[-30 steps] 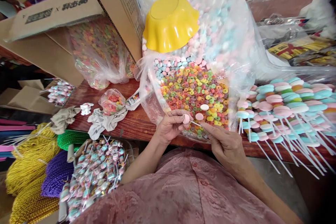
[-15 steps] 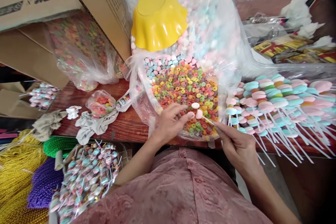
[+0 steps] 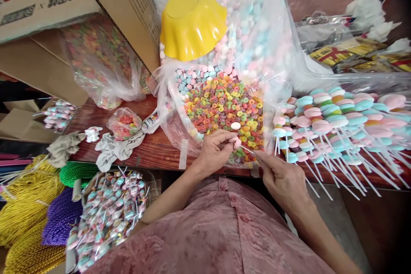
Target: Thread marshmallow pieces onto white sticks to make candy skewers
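My left hand (image 3: 215, 152) pinches a round pink candy (image 3: 237, 143) at the near edge of an open clear bag of coloured ring candies (image 3: 224, 107). My right hand (image 3: 278, 173) is closed on a thin white stick (image 3: 248, 150) whose tip meets that pink candy. A white round candy (image 3: 235, 126) lies on the rings just above my fingers. An upturned yellow bowl (image 3: 191, 21) rests on the pink and blue candies at the back of the bag.
Several finished candy sticks (image 3: 340, 124) lie piled on the wooden table (image 3: 154, 150) at the right. A cardboard box (image 3: 64, 21) with a bag of rings stands at back left. Grey rags (image 3: 115, 150) lie left; wrapped lollipops (image 3: 109, 214) and coloured cord (image 3: 35, 205) sit below.
My hands drew closer to my body and together; the pink candy in my left hand now sits on the stick's tip. The view shifted slightly.
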Available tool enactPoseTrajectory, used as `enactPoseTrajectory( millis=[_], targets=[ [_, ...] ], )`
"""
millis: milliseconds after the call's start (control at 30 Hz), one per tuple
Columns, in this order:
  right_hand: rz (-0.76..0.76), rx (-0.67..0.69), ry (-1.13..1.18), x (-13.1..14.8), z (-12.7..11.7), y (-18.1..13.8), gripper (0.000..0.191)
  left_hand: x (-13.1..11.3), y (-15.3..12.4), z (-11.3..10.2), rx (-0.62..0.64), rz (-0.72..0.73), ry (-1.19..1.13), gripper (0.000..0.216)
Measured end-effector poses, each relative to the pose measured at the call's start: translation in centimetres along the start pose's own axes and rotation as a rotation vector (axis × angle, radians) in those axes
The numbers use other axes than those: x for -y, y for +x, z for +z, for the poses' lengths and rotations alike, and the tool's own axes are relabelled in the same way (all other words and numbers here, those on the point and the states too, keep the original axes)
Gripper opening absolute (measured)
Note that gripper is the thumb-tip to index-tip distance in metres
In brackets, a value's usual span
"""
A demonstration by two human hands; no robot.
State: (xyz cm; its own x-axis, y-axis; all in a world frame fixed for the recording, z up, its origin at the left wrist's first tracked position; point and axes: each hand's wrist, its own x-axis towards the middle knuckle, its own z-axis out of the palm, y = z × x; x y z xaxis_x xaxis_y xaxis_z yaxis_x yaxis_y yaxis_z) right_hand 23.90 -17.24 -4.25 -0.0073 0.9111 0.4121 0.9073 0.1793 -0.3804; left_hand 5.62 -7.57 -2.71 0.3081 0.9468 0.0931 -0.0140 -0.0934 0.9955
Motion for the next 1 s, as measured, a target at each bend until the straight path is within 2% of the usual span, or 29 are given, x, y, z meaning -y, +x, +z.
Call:
enactPoseTrajectory(
  millis=[100,200,333,467,667,867,1000],
  targets=[
    [-0.011,-0.021,0.023,0.2,0.4,0.0,0.035,0.4,-0.4,-0.1,0.02,-0.121,-0.164,0.019],
    [-0.003,-0.001,0.051,0.7,0.7,-0.1,0.035,0.7,-0.5,-0.3,0.019,-0.175,-0.166,0.022],
    [0.004,0.018,0.125,1.5,1.2,-0.1,0.033,1.1,-0.7,-0.4,-0.041,-0.086,-0.026,0.017],
    [0.026,-0.012,0.19,1.9,1.4,0.4,0.032,1.2,-0.9,-0.3,-0.085,-0.012,0.012,0.018],
    [-0.095,-0.086,0.207,3.5,1.9,1.6,0.031,1.3,-0.1,-0.7,-0.152,0.187,0.056,0.02],
    [-0.128,-0.131,0.258,4.4,2.8,2.5,0.034,1.1,0.2,-1.3,-0.203,0.207,0.051,0.019],
    [-0.123,-0.137,0.297,4.6,2.9,3.5,0.028,1.2,-0.4,-0.8,-0.151,0.218,0.037,0.016]
  ],
)
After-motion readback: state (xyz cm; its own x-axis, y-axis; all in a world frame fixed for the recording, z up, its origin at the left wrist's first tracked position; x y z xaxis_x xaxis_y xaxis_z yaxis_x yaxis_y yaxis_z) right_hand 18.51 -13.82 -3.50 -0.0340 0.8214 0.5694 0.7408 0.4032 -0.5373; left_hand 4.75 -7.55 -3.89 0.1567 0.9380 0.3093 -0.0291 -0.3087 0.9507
